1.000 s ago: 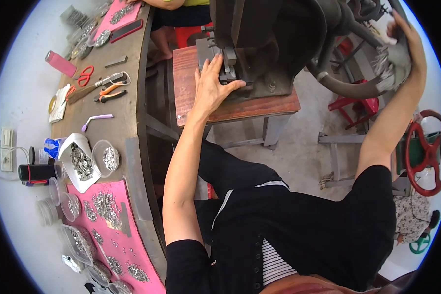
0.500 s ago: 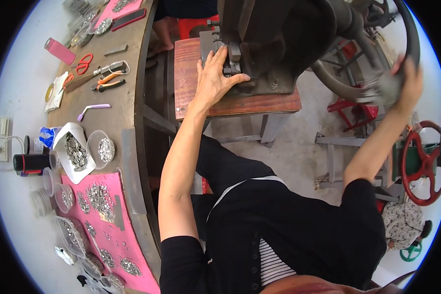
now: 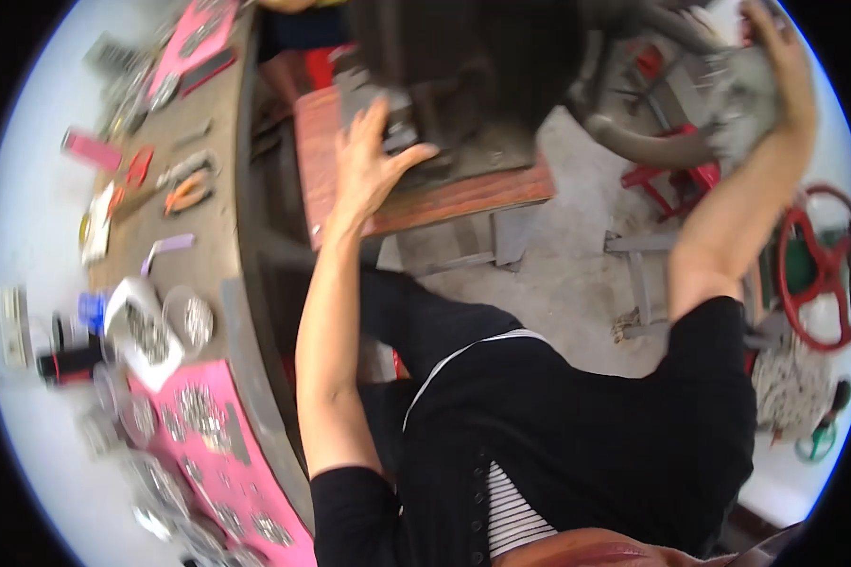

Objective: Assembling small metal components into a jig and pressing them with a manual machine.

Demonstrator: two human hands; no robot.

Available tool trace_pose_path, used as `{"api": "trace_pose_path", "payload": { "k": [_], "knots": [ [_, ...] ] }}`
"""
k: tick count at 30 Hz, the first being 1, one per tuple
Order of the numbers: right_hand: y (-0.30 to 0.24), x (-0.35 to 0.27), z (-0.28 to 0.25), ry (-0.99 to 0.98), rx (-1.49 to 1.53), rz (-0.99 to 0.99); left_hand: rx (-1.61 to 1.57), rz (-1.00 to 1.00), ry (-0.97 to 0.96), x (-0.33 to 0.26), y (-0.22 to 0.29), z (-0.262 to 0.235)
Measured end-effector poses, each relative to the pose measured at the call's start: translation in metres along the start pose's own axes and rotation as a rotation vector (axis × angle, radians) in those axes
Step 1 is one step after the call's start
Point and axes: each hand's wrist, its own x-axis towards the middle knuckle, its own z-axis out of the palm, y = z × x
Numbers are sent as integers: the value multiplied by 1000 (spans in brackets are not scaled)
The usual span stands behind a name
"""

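The dark press (image 3: 463,85) blocks the far part of the wooden stand (image 3: 317,175) (floor (image 3: 577,217) opens rightward)

The hand press (image 3: 473,85) is dull metal, its stand top (image 3: 320,156) is streaky wood, and the tray (image 3: 153,369) looks like smooth plastic.

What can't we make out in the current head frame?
Surface beneath the left hand: covered by it, head view.
How the right hand meets the grey wrapping on the wheel: blurred, head view.
Top of the dark machine: cut off by upper edge, head view.
Exact shapes of the metal pieces: too small, blurred, head view.
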Motion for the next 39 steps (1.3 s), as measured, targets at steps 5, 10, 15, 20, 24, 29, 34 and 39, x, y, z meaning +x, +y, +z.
{"api": "trace_pose_path", "payload": {
  "k": [5, 10, 15, 20, 24, 29, 34, 39],
  "knots": [
    [28, -121, 79, 420, 22, 247, -281, -36, -64, -21, -35, -8],
    [-20, -33, 26, 58, -23, -17, -360, 77, 219, 4, -73, -46],
    [-29, 31, 27, 81, -170, -292, -347, -4, 38, 77, -90, -42],
    [-27, 72, 33, -8, -110, -252, -527, -120, -169, 55, -107, -56],
    [-23, 82, 29, -34, -149, -278, -511, -28, -62, 71, -107, -51],
    [-25, 73, 27, -6, -268, -176, -371, -118, -150, 61, -92, -46],
    [-25, 62, 19, 29, -199, -169, -75, 230, -31, 13, -53, -52],
    [-13, 54, 44, 503, -370, -570, 297, 308, 119, -23, -2, -41]
  ]
}}
